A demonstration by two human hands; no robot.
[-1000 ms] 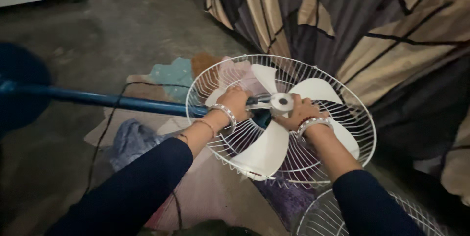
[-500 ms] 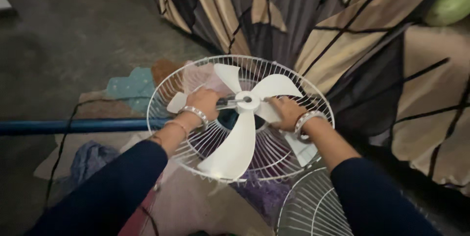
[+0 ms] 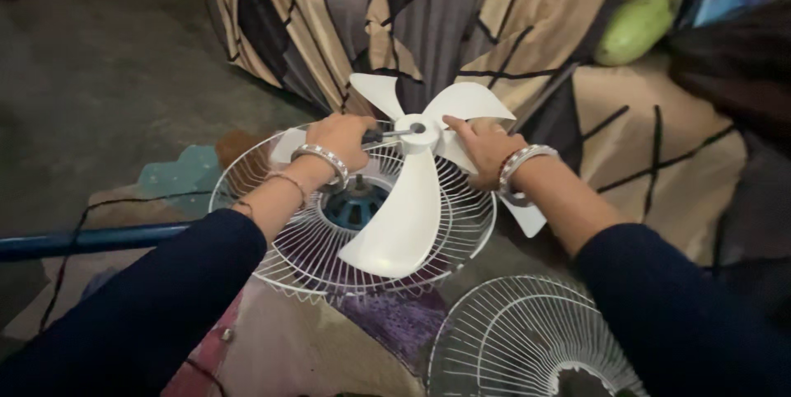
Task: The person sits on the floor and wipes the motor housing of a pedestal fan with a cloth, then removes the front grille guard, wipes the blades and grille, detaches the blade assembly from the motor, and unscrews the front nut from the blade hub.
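A white fan blade (image 3: 397, 224) with several vanes is raised and tilted above the round white wire rear grille (image 3: 272, 261). My left hand (image 3: 342, 138) grips one vane at the left of the hub (image 3: 418, 135). A thin grey metal rod runs from that hand to the hub. My right hand (image 3: 482, 148) holds a vane on the hub's right side. Both wrists carry silver bangles. Below the blade, the blue motor (image 3: 354, 204) shows uncovered at the grille's centre. A blue pole (image 3: 91, 240) leads left from the grille.
A second white wire grille (image 3: 515, 339) lies at the bottom right. A bed draped in a tan, grey and black patterned sheet (image 3: 461, 18) stands right behind the fan, with a green object (image 3: 638, 22) on it. Cloths (image 3: 177, 175) and a black cable (image 3: 62, 282) lie on the floor.
The blade has come up off the motor, and the blue motor now shows beneath it. Both hands rose with the blade. The view has shifted toward the bed.
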